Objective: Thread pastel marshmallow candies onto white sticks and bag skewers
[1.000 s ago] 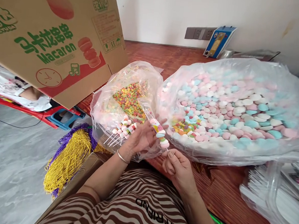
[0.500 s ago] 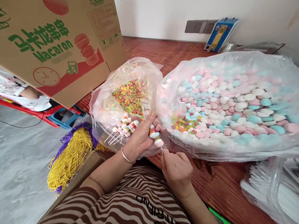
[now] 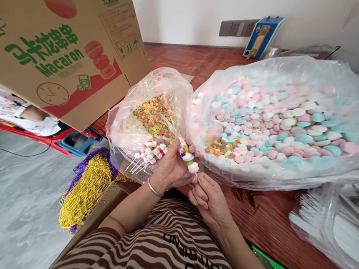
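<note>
A candy skewer (image 3: 192,165) with pastel and coloured pieces runs between my hands. My left hand (image 3: 172,165) is closed around its upper part, fingers wrapped over the candies. My right hand (image 3: 208,197) pinches the thin white stick at the lower end. Several finished-looking skewers (image 3: 151,152) lie just left of my left hand, on a clear bag (image 3: 120,125) of small colourful ring candies (image 3: 154,113). To the right, a large open plastic bag (image 3: 245,178) holds pink, white and blue candy discs (image 3: 274,126), with some ring candies (image 3: 220,146) at its near left.
A big cardboard box (image 3: 84,101) stands at the left. Yellow and purple bead strands (image 3: 83,193) hang beside the red-brown table (image 3: 174,52). A blue device (image 3: 263,37) is by the wall. White sticks in plastic (image 3: 328,231) lie at the right. Part of another person shows behind the box.
My right hand has turned, so its fingers now show more at the stick. My left hand has shifted slightly around the candies, and the view has moved a little.
</note>
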`<control>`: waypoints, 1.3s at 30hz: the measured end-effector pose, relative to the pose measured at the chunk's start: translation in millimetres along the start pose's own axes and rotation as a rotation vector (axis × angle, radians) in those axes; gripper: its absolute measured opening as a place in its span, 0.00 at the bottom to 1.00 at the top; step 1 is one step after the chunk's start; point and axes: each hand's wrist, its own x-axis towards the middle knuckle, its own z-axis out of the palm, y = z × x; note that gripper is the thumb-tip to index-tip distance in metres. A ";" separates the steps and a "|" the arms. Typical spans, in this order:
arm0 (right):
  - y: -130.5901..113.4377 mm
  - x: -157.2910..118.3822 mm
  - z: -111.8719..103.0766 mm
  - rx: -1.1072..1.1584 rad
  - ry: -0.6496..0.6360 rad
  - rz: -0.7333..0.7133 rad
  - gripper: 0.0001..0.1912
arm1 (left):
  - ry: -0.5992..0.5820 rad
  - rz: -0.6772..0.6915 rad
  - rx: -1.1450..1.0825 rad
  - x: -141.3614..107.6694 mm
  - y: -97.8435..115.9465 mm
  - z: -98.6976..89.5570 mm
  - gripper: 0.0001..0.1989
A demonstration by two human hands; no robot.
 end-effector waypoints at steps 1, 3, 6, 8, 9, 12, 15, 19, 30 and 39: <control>1.0 0.7 -2.1 -0.149 0.050 -0.092 0.15 | 0.026 0.008 0.007 0.0 -0.2 1.4 0.18; 2.8 2.7 -8.5 -0.569 0.170 -0.349 0.14 | 0.067 0.021 0.009 -0.8 -1.5 4.8 0.17; 5.9 6.7 -19.3 -1.199 0.270 -0.773 0.09 | 0.085 0.027 0.026 -2.9 -5.3 9.6 0.16; 8.2 8.7 -22.7 -1.405 0.248 -0.930 0.07 | 0.109 0.046 0.066 -4.7 -9.9 11.9 0.16; 9.1 9.3 -22.5 -1.426 0.231 -0.947 0.07 | 0.126 0.067 0.090 -5.5 -12.7 12.5 0.16; 9.5 8.6 -15.7 -1.164 0.228 -0.763 0.10 | 0.124 0.111 0.135 -7.3 -19.7 11.1 0.17; 6.1 6.4 -8.1 -0.609 0.174 -0.415 0.14 | -0.009 0.080 0.149 -5.7 -17.0 5.4 0.19; -0.8 5.5 -4.2 -0.163 0.059 -0.200 0.15 | -0.135 0.088 0.112 2.2 3.1 0.4 0.28; -8.5 1.5 0.7 -0.112 -0.065 0.046 0.18 | -0.046 0.199 0.148 8.1 9.1 12.2 0.12; -4.3 4.3 -21.1 -1.680 0.340 -1.284 0.03 | 0.075 0.121 0.149 0.8 6.4 27.0 0.13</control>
